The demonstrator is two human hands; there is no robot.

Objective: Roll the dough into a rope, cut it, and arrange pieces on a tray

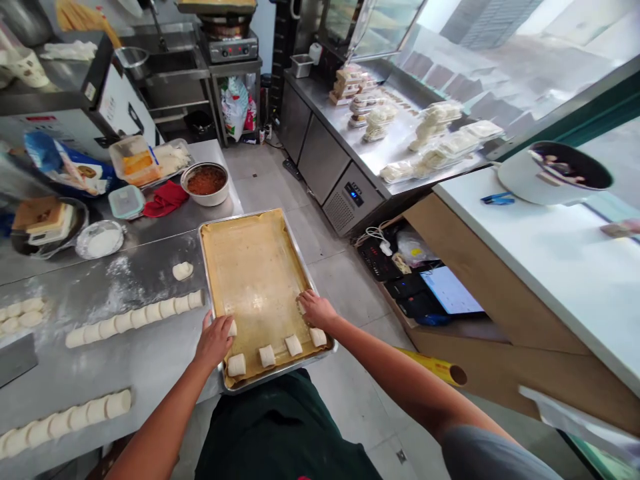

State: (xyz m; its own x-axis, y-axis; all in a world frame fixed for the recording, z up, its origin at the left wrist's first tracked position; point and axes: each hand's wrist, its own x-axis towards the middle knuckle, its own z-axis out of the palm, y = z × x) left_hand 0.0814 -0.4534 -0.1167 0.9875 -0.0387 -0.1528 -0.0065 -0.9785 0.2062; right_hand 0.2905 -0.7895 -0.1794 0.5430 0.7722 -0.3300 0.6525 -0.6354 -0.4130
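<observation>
An open left hand (215, 341) is laid against a dough piece (232, 327) on a lined baking tray (240, 219). An open right hand (316, 310) is placed at the tray's right rim.

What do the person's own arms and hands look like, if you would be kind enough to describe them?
The left hand and right hand are bare, with no gloves, and no ring or watch shows. The forearms are bare too. A grey short sleeve shows on the right upper arm, and a dark green garment covers the body below.
</observation>
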